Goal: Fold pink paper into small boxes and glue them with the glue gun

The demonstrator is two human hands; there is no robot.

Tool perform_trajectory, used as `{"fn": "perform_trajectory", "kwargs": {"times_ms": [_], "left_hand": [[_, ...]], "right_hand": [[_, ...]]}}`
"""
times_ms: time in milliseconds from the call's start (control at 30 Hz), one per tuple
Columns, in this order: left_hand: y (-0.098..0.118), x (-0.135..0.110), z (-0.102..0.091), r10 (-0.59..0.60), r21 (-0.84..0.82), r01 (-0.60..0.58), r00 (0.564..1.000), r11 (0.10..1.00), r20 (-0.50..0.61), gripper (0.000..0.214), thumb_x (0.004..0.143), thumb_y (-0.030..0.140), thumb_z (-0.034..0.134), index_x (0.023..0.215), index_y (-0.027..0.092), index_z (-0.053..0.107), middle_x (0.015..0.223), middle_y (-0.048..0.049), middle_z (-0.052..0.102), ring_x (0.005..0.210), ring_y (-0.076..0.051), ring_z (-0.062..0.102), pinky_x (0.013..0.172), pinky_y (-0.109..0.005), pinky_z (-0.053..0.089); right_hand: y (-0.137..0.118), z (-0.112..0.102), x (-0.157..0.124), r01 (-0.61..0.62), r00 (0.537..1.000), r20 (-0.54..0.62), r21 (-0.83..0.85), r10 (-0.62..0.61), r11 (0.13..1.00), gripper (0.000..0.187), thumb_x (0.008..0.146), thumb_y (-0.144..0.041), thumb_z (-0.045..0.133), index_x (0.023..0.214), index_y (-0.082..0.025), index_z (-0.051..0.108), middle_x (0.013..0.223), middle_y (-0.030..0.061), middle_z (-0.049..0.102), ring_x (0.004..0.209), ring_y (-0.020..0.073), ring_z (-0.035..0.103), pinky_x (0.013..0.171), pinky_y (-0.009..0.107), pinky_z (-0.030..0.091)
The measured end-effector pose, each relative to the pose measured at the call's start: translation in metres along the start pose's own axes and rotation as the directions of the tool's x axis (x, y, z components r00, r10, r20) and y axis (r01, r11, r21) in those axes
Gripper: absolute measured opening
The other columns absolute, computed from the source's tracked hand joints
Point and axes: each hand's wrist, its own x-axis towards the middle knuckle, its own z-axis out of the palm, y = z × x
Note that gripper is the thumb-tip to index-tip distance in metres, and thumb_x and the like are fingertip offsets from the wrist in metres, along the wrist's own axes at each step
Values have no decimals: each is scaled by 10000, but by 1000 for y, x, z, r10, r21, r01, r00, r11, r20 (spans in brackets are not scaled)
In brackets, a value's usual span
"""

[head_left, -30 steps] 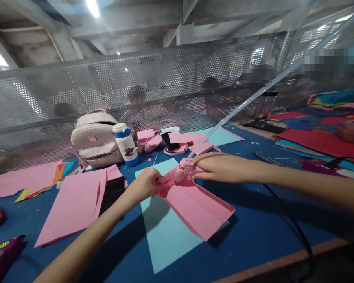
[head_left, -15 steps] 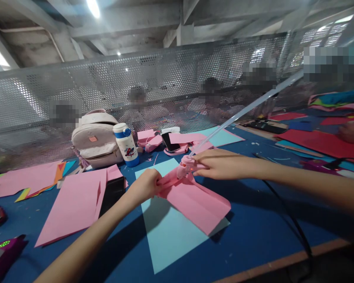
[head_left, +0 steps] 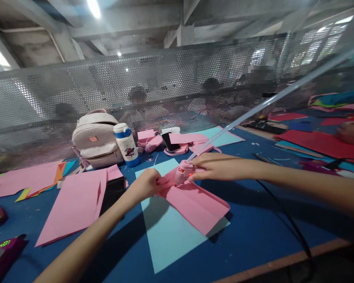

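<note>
My right hand (head_left: 208,167) is closed around a pink glue gun (head_left: 183,171) with a small red light. A long clear glue stick (head_left: 242,119) juts from its back, up and to the right. The nozzle points down at a folded piece of pink paper (head_left: 202,206); I cannot tell whether it touches. My left hand (head_left: 146,183) pinches the left end of that paper. Beneath it lies a light blue sheet (head_left: 165,236) on the blue table. A black cord (head_left: 283,212) runs below my right forearm.
Behind stand a white backpack (head_left: 96,137), a bottle (head_left: 126,144) and a phone (head_left: 171,142) among pink paper pieces. Pink sheets (head_left: 73,204) lie to the left, a purple device (head_left: 6,255) nearer. A perforated metal screen (head_left: 171,86) closes the back. Another person's hand (head_left: 352,131) is at far right.
My right hand and the glue gun have moved slightly down and left, with the nozzle now lower over the pink paper. The glue stick has swung to a flatter angle. My left hand stays put.
</note>
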Motion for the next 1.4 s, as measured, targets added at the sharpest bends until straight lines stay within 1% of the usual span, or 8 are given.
{"fn": "perform_trajectory", "kwargs": {"times_ms": [133,367,533,767,1000,1133,1267,1400], "left_hand": [[0,0,-2,5,-13,-5,1000,1000,14,228,699,147,532,499,167,425,459,39,440,459,-94,486,445,-192,261],[1,1,-3,28,-2,-28,1000,1000,7,233,632,93,519,478,169,361,461,49,394,479,-73,406,466,-209,221],[1,0,-2,23,10,-23,1000,1000,3,197,616,87,502,483,172,385,451,48,411,469,-81,419,460,-208,232],[4,-1,-2,23,48,-22,1000,999,-13,212,600,50,511,473,164,385,445,52,384,480,-69,362,458,-215,198],[6,-2,-2,-2,51,2,1000,999,-2,145,605,55,513,495,146,485,464,20,492,476,-82,437,454,-212,225],[4,-1,-2,-30,24,29,999,999,27,143,623,75,503,503,151,504,485,3,557,470,-111,531,457,-202,299],[2,1,-2,-30,7,30,999,1000,31,164,629,76,499,490,159,476,466,12,531,486,-128,559,453,-204,299],[3,1,-3,-29,-18,29,999,999,38,167,618,51,505,490,153,470,460,20,516,479,-119,549,447,-200,283]], "right_hand": [[1,5,2,-34,999,-29,-87,31,996,373,974,-472,440,783,-183,577,766,24,619,666,165,530,613,287,356],[-4,8,3,-118,991,-86,-233,101,965,354,973,-429,442,731,-184,525,700,28,585,584,153,457,558,288,281],[-1,8,3,-119,992,-78,-244,103,962,398,988,-468,414,758,-176,559,750,51,637,633,176,528,574,290,311],[14,10,-2,-92,992,-107,-246,67,965,412,985,-491,429,863,-161,643,876,84,691,810,226,627,684,300,388],[7,8,-3,-179,982,-121,-366,144,913,465,996,-521,407,798,-162,626,756,78,666,662,209,596,583,287,328],[3,8,-4,-204,977,-139,-413,160,888,404,983,-476,456,772,-175,624,700,63,650,596,190,569,554,277,300],[2,8,-6,-211,973,-174,-405,151,890,331,959,-417,513,763,-172,618,727,68,661,624,200,580,556,277,302],[6,7,-6,-157,982,-153,-314,113,936,421,976,-490,457,748,-173,613,710,62,647,609,191,560,563,288,321]]}}
